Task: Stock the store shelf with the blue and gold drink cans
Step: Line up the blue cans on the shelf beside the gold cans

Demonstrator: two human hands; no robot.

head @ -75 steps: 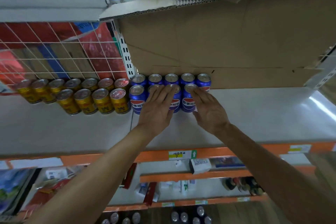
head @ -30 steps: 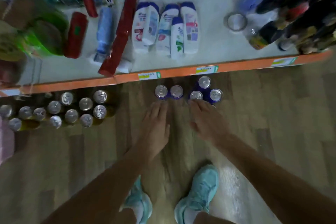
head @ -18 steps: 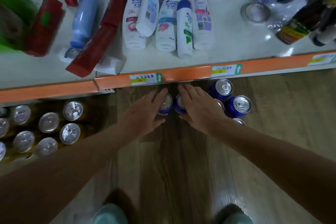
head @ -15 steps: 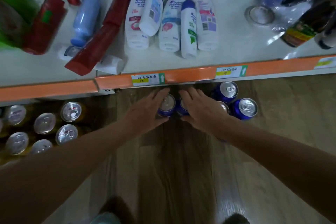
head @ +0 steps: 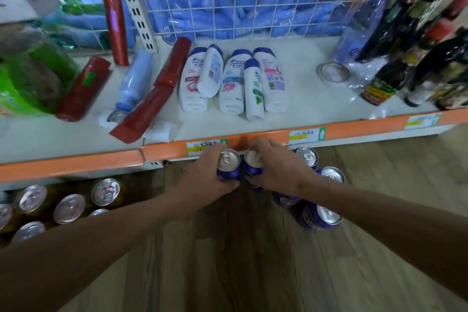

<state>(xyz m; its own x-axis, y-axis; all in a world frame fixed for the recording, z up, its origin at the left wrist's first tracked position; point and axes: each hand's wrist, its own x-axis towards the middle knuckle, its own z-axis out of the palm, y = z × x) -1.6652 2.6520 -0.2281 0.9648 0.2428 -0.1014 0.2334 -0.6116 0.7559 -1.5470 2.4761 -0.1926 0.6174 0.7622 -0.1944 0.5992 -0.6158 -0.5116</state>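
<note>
My left hand (head: 206, 178) grips a blue drink can (head: 228, 164) by its side, lifted off the wooden floor just in front of the orange shelf edge (head: 167, 152). My right hand (head: 278, 172) grips a second blue can (head: 254, 163) right beside it. Several more blue cans (head: 320, 216) stand or lean on the floor under my right forearm. Gold cans (head: 105, 191) with silver tops stand in a group on the floor at lower left.
The low white shelf (head: 304, 99) holds white shampoo bottles (head: 234, 83), red tubes (head: 141, 114), a tape roll (head: 333, 72) and dark sauce bottles (head: 395, 78) at right. A wire grid with blue packets (head: 240, 7) backs it.
I turned from the upper shelf down to the floor. Both hands reached the blue cans, curled round one each and raised them toward the shelf edge.
</note>
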